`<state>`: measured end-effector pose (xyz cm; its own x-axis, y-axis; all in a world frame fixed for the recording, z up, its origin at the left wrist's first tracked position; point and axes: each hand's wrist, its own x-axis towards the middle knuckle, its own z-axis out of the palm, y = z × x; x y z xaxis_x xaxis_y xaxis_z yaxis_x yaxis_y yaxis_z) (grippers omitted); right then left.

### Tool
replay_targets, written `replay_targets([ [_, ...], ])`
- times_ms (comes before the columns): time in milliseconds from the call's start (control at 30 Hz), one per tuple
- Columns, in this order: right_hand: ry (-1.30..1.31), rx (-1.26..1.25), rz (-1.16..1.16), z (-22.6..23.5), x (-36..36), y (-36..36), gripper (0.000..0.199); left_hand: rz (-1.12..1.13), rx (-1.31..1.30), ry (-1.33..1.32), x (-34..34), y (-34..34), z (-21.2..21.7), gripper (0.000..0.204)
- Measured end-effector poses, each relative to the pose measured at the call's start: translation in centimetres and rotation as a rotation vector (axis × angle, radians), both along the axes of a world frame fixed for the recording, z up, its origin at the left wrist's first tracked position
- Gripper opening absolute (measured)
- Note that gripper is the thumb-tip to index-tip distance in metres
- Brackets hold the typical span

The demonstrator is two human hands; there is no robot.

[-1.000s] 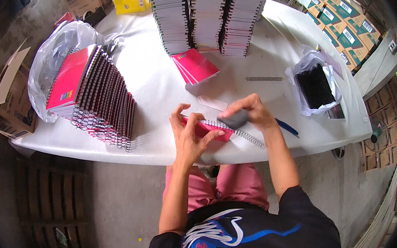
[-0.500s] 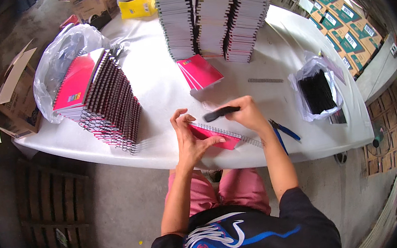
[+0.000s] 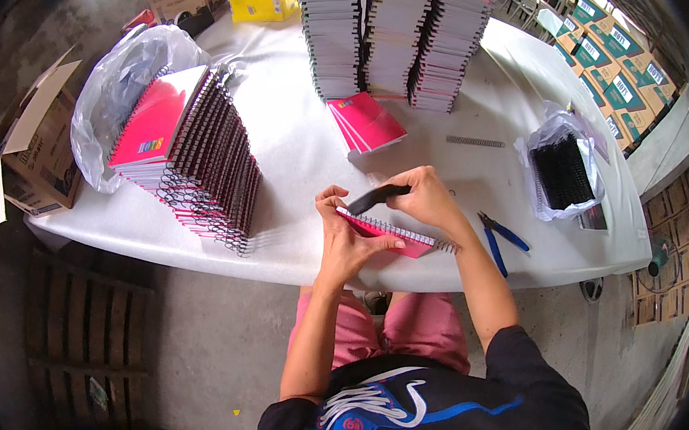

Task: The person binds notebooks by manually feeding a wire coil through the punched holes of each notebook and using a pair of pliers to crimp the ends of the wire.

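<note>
Pink spiral-bound notebook (image 3: 384,234): closed, pink cover facing up, held tilted above the near edge of the white table, its wire-bound edge turned away from the person. Metal spiral binding (image 3: 401,231): silver-grey coil running along the full bound edge, with its right end projecting past the notebook's corner. Black tool (image 3: 376,197): dark, elongated, slightly curved, lying roughly level just above the notebook's left end, close over the coil.

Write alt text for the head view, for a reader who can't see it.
A person's left hand steadies a pink spiral notebook on a white table while the right hand holds a dark tool at its wire coil. Blue-handled pliers lie to the right; leaning notebook stack left.
</note>
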<state>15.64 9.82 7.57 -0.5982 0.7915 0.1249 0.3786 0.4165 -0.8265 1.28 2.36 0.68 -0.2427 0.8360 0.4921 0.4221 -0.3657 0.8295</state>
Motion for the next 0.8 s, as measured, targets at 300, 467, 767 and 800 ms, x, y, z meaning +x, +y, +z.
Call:
replay_targets([
  [300, -0.157, 0.114, -0.104, -0.6, -0.7, 0.3, 0.024, -0.007, 0.041, -0.005, 0.4, 0.0, -1.1, 0.110],
  [467, -0.150, 0.371, -0.178, -3.1, 2.0, 1.9, 0.031, -0.080, -0.032, -0.289, -0.1, -0.1, -1.3, 0.062],
  [767, -0.730, 0.377, -0.682, -3.6, 13.6, -5.7, 0.063, -0.071, 0.096, -0.772, 0.7, -1.4, 2.2, 0.030],
  [800, -0.831, 0.419, -0.734, -5.3, 14.2, -7.1, 0.061, -0.067, 0.048, -0.752, 0.5, -1.2, 1.6, 0.028],
])
